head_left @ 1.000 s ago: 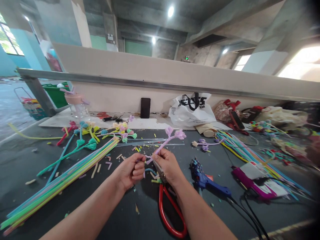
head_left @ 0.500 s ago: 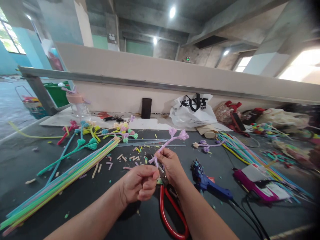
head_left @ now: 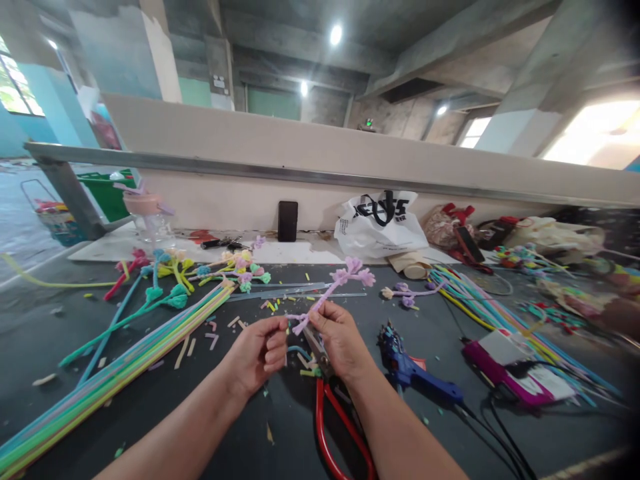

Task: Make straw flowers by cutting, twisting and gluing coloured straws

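My right hand (head_left: pixel 339 337) pinches the lower stem of a purple pipe-cleaner flower (head_left: pixel 334 288) whose fuzzy blossoms point up and away. Red-handled scissors (head_left: pixel 330 413) are also held in that hand, handles hanging toward me. My left hand (head_left: pixel 256 353) is closed in a pinch just left of the stem's bottom end, fingertips touching a short purple piece there. Both hands hover above the dark tabletop (head_left: pixel 165 407) at its middle.
A bundle of long coloured pipe cleaners (head_left: pixel 115 373) lies at the left, finished flowers (head_left: pixel 200 273) behind it. A blue glue gun (head_left: pixel 410 370) with its cable lies to the right, then a magenta packet (head_left: pixel 515 373). A white bag (head_left: pixel 381 223) and phone (head_left: pixel 287 221) stand at the back.
My left hand dropped low toward me half a second ago and has come back up to the stem's end. The flower and my right hand stayed nearly in place.
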`<state>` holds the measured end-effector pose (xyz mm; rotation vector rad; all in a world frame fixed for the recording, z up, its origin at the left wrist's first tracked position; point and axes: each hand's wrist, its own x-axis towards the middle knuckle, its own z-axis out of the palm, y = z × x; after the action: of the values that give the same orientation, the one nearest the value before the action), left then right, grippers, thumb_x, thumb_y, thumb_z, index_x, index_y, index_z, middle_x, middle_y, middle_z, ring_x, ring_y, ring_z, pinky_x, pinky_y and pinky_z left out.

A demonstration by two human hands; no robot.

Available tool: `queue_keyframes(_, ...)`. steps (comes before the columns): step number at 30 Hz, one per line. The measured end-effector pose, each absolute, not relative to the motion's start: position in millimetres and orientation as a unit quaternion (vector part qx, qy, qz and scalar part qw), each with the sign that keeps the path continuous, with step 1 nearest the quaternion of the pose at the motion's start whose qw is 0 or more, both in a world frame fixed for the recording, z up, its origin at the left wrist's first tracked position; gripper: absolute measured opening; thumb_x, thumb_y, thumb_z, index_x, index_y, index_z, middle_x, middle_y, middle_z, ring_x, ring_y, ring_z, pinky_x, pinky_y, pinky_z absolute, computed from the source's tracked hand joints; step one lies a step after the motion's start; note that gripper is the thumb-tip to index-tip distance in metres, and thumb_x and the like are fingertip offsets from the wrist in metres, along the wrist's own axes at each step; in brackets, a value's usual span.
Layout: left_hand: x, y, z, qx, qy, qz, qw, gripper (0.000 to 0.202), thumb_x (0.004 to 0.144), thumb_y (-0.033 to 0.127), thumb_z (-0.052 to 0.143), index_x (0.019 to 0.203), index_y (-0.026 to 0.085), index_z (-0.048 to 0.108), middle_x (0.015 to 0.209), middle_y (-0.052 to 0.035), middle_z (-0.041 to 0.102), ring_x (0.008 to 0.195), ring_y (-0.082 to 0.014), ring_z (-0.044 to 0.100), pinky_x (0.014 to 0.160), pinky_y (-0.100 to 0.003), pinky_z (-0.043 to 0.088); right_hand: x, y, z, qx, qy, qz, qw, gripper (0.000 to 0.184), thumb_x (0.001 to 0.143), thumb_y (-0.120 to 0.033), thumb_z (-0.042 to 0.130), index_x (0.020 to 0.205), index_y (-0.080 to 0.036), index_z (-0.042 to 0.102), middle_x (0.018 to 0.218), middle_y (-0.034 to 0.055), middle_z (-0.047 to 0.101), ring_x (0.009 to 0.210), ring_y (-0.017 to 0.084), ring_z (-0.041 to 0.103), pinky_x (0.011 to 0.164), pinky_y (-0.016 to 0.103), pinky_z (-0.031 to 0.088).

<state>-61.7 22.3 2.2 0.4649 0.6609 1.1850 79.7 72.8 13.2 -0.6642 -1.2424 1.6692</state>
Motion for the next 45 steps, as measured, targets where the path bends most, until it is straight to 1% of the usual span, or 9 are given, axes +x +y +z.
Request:
queue_keyframes(4,-57.7,23.5,-3.7,0.327,0.448,0.527,0.644,0.021,0.077,0.033,0.049,0.063,0.018,0.045,0.040,0.0082,0.036,0.029,-0.0069,0.034,0.028,-0.017,0.025,81.2,75.2,14.0,-0.277,-0.506,0.680,0.452,0.021,0.063,-0.030,0.069,0.061,-0.015,0.055,0.054,-0.0037,0.049,0.048,0.008,0.040,0.050,0.021,0.033)
queue_keyframes(6,-59.7,20.0,0.0,0.455,0.530,0.555,0.451,0.017,0.076,0.035,0.053,0.075,0.018,0.054,0.055,0.0025,0.051,0.045,-0.0114,0.050,0.040,-0.022,0.040,83.4,77.7,15.6,-0.284,-0.507,0.677,0.451,0.020,0.064,-0.030,0.069,0.061,-0.015,0.055,0.055,-0.0028,0.051,0.049,0.008,0.041,0.051,0.021,0.034)
queue_keyframes(7,-61.6,17.5,3.3,0.523,0.554,0.564,0.319,0.016,0.075,0.031,0.055,0.085,0.019,0.057,0.070,-0.0011,0.057,0.061,-0.0142,0.056,0.054,-0.026,0.046,84.6,78.8,16.5,-0.287,-0.510,0.672,0.454,0.020,0.064,-0.030,0.069,0.061,-0.015,0.056,0.056,-0.0024,0.052,0.050,0.008,0.042,0.051,0.021,0.035)
queue_keyframes(9,-66.0,11.6,10.8,0.635,0.540,0.546,0.082,0.027,0.075,0.021,0.056,0.102,0.023,0.058,0.097,-0.0059,0.058,0.092,-0.0196,0.053,0.081,-0.034,0.043,86.6,80.4,18.3,-0.288,-0.519,0.664,0.455,0.018,0.063,-0.029,0.069,0.061,-0.015,0.058,0.056,-0.0020,0.053,0.051,0.009,0.043,0.053,0.021,0.035)
queue_keyframes(12,-70.5,5.0,18.7,0.760,0.458,0.456,-0.066,0.037,0.076,0.008,0.049,0.108,0.026,0.057,0.100,-0.0060,0.055,0.098,-0.0202,0.048,0.088,-0.037,0.038,86.8,80.2,19.7,-0.280,-0.529,0.678,0.427,0.016,0.062,-0.028,0.069,0.061,-0.014,0.061,0.057,-0.0011,0.056,0.052,0.009,0.047,0.056,0.023,0.037)
queue_keyframes(15,-71.5,4.0,20.1,0.808,0.409,0.412,-0.101,0.039,0.077,0.004,0.046,0.106,0.026,0.057,0.097,-0.0059,0.055,0.094,-0.0196,0.049,0.087,-0.037,0.038,84.9,78.3,20.2,-0.269,-0.518,0.704,0.406,0.016,0.059,-0.028,0.071,0.062,-0.014,0.063,0.058,-0.0007,0.059,0.052,0.010,0.049,0.056,0.023,0.038)
queue_keyframes(20,-71.1,7.0,19.4,0.819,0.403,0.397,-0.098,0.031,0.080,0.009,0.046,0.103,0.025,0.058,0.094,-0.0060,0.058,0.091,-0.0186,0.050,0.086,-0.035,0.038,83.1,76.4,19.8,-0.275,-0.504,0.722,0.387,0.017,0.057,-0.027,0.072,0.060,-0.014,0.062,0.054,-0.0018,0.057,0.049,0.009,0.048,0.052,0.022,0.036)
queue_keyframes(34,-68.6,7.0,24.9,0.816,0.386,0.431,-0.007,0.023,0.078,0.010,0.050,0.092,0.023,0.063,0.087,-0.0052,0.063,0.082,-0.0175,0.052,0.080,-0.033,0.037,81.3,78.7,11.0,-0.313,-0.619,0.604,0.392,0.026,0.062,-0.032,0.066,0.053,-0.017,0.047,0.051,-0.0053,0.043,0.049,0.008,0.035,0.050,0.021,0.029)
queue_keyframes(45,-65.1,2.1,25.1,0.817,0.380,0.433,-0.033,0.024,0.080,0.008,0.047,0.095,0.022,0.059,0.088,-0.0041,0.062,0.082,-0.0154,0.053,0.081,-0.034,0.036,81.8,75.4,17.4,-0.312,-0.603,0.612,0.406,0.023,0.063,-0.032,0.065,0.055,-0.015,0.052,0.052,-0.0044,0.044,0.049,0.008,0.036,0.049,0.021,0.029)
